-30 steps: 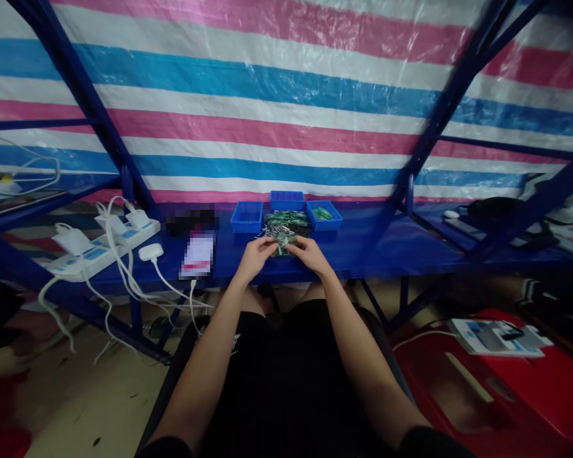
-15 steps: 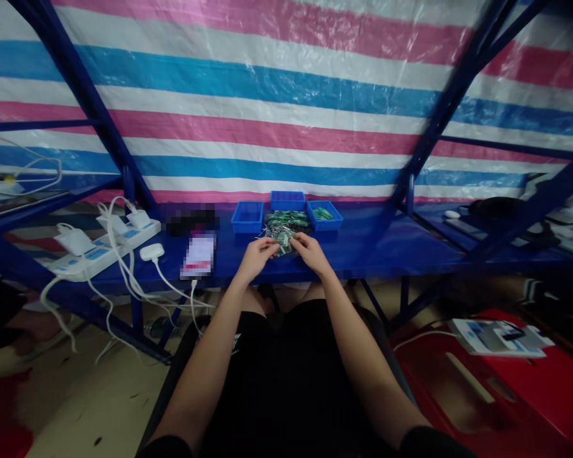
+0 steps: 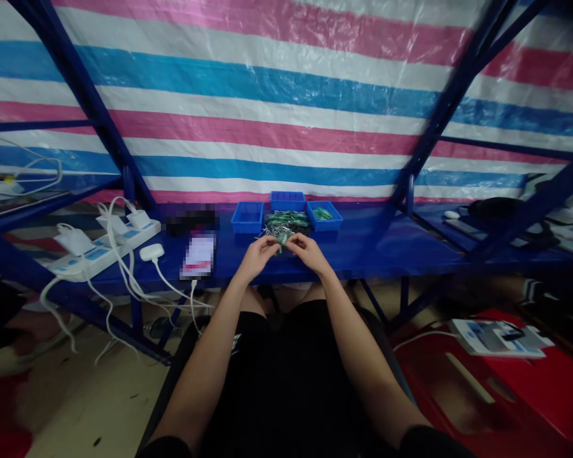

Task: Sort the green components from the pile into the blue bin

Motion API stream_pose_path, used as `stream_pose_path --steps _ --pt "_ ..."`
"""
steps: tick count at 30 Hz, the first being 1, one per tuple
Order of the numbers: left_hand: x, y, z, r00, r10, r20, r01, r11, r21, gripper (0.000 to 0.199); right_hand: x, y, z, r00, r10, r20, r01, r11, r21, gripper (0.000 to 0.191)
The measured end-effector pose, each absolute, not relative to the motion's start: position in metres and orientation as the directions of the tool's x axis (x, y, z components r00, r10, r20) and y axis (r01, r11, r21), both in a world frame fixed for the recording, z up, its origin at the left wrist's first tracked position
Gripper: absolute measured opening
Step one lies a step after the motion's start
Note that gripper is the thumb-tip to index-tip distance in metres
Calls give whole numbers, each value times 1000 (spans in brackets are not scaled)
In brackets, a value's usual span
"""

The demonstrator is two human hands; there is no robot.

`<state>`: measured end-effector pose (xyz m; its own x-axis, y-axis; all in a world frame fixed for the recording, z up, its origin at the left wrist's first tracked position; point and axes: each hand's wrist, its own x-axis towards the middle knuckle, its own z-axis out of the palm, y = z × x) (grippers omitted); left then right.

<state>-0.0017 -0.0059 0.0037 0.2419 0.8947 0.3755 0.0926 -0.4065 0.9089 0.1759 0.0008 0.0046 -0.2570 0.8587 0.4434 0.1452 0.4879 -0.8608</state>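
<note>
Between my hands is a small green packet (image 3: 283,238), pinched from both sides in front of the pile. My left hand (image 3: 260,256) has its fingertips closed on the packet's left side. On the right side, my right hand (image 3: 308,251) pinches it with thumb and fingers. Just behind lies a pile of green packets and small dark and light pieces (image 3: 287,221). Around the pile stand three blue trays: one at the left (image 3: 247,217), one behind (image 3: 287,200) and one at the right (image 3: 324,215) with green packets in it.
On the blue table (image 3: 386,245), a phone (image 3: 199,256) lies left of my hands, with a white charger (image 3: 151,252) and a power strip (image 3: 105,248) with cables beyond it. Dark items (image 3: 499,213) lie far right. A red stool (image 3: 539,381) is at lower right.
The green packet was spread wider between my hands and now looks bunched up and narrower. My fingers have moved slightly closer together.
</note>
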Motion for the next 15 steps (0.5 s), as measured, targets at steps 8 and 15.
stream_pose_path --steps 8,15 --pt "-3 -8 7 348 796 495 210 -582 786 31 175 0 4 -266 867 420 87 456 -886 31" --pt "-2 0 -1 161 892 422 145 -444 884 33 178 0 3 -248 875 417 164 462 -872 25"
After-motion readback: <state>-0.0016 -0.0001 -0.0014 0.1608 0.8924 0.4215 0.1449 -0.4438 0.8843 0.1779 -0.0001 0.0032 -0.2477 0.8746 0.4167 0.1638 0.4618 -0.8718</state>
